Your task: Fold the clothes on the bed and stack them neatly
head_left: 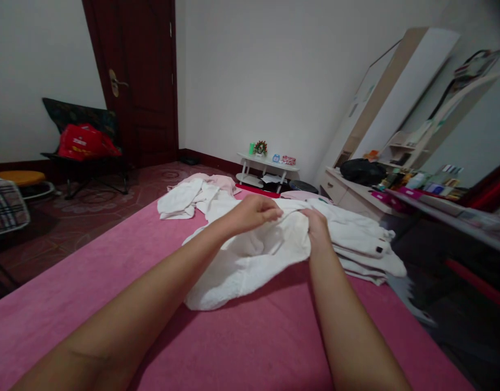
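A white garment (pixel 241 274) is spread in loose folds over the pink bed sheet (pixel 250 339), its upper edge lifted between my hands. My left hand (pixel 255 213) is closed at that edge, fingertips pinching the fabric. My right hand (pixel 317 225) grips the same garment at its right end, with most of the fingers hidden behind the cloth. Just right of it lies a stack of folded white clothes (pixel 355 239), one bearing a small dark tag. Beyond my left hand, another white garment (pixel 178 200) lies crumpled beside a pale pink cloth (pixel 217 182).
A low white table (pixel 270 161) with small items stands past the bed's far end. To the right is a dresser (pixel 335 187) holding a black bag (pixel 362 171) and bottles. A folding chair (pixel 81 111) with a red bag (pixel 87 142) stands left, near the door (pixel 139 70).
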